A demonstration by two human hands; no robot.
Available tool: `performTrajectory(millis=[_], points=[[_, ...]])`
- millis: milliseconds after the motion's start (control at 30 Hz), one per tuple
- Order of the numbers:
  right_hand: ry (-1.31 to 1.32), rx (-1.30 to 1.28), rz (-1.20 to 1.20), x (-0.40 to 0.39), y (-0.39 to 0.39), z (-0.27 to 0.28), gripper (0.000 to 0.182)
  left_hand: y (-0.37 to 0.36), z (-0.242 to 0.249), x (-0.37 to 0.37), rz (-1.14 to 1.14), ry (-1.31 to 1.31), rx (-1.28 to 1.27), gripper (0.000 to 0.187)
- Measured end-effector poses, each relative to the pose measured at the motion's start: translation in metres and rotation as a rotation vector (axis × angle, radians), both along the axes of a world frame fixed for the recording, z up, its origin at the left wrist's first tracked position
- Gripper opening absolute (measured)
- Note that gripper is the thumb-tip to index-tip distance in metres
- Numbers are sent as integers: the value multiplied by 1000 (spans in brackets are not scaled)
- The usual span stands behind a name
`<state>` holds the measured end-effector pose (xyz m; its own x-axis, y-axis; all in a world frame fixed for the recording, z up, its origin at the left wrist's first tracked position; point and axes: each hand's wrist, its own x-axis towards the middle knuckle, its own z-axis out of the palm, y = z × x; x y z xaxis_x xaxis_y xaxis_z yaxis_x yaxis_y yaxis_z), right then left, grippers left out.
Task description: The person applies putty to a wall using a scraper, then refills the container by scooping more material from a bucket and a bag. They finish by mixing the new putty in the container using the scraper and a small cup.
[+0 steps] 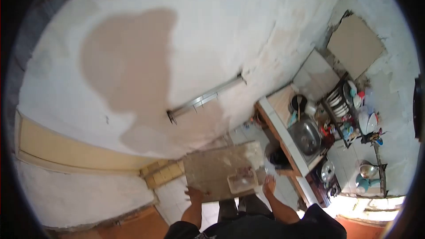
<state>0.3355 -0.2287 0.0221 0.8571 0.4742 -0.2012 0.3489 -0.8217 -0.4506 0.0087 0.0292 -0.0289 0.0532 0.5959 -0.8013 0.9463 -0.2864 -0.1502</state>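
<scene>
Both hands grasp a flat board: left hand, right hand, board. A tray rests on it (contents blurred); the sink lies at two o'clock.

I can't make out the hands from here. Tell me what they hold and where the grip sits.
Both hold a flat brown board: the left hand on its near corner, the right hand at its other near edge. A small tray rests on the board.

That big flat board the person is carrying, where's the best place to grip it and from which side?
Probably by its two opposite side edges, one hand coming in from each side. The board is broad, flat and thin, with a small tray resting on it. The left hand and right hand already sit about there.
</scene>
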Motion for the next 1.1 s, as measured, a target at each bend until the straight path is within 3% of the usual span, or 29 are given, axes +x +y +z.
performTrajectory(millis=[33, 67, 100, 133, 167, 200, 267, 300, 333, 433, 600, 633, 667, 733, 767, 800, 867, 933, 1000, 1033, 1100], points=[[218, 23, -50, 3, 10, 16, 44, -1, -33, -13, -240, 108, 93, 63], [343, -3, 66, 8, 12, 21, 52, -6, -44, -23, -325, 22, 232, 58], [391, -133, -3, 7, 17, 6, 57, -9, -10, 6, 28, -45, 197, 65], [315, -31, 11, 3, 17, -6, 51, -6, 26, 23, 520, -37, 126, 118], [484, -60, 125, 11, 19, -2, 55, -6, 31, 28, 514, -21, 186, 107], [427, -92, 317, 18, 13, -27, 56, -5, 32, 30, 511, 0, 243, 97], [652, -247, 275, 30, 39, 7, 54, 19, 48, 47, 507, -126, 286, 94], [476, -355, 714, 45, 36, -28, 47, 27, 55, 49, 496, -203, 305, 92], [456, -351, 738, 45, 35, -29, 47, 33, 61, 49, 487, -275, 324, 90], [498, -156, 621, 42, 44, -25, 42, 57, 67, 44, 440, -478, 390, 83], [625, 125, 346, 39, 87, 11, 36, 57, 29, 28, 292, -773, 429, 73], [429, -229, 624, 42, 99, 29, 37, 50, 20, 23, 257, -827, 427, 71], [435, -235, 621, 41, 98, 26, 37, 44, 15, 18, 219, -880, 424, 69], [343, 235, 519, 36, 102, 30, 35, 38, 2, 14, 135, -986, 420, 65], [481, 341, 355, 34, 101, 33, 34, 37, -6, 19, 130, -982, 411, 65], [485, 339, 345, 41, 108, 41, 34, 39, -7, 43, -17, -898, 296, 66], [356, -23, 497, 46, 118, 54, 39, 42, 3, 99, -306, -720, 68, 72], [316, -8, 440, 48, 120, 53, 36, 40, 14, 134, 391, -1105, -412, 69], [278, 76, 421, 51, 120, 59, 34, 30, 38, 166, 765, -1264, -487, 69], [86, 132, 484, 53, 120, 59, 32, 37, 46, 170, 645, -1292, -505, 72], [241, 81, 360, 60, 126, 84, 31, 40, -22, 168, 524, -1297, -549, 76]])
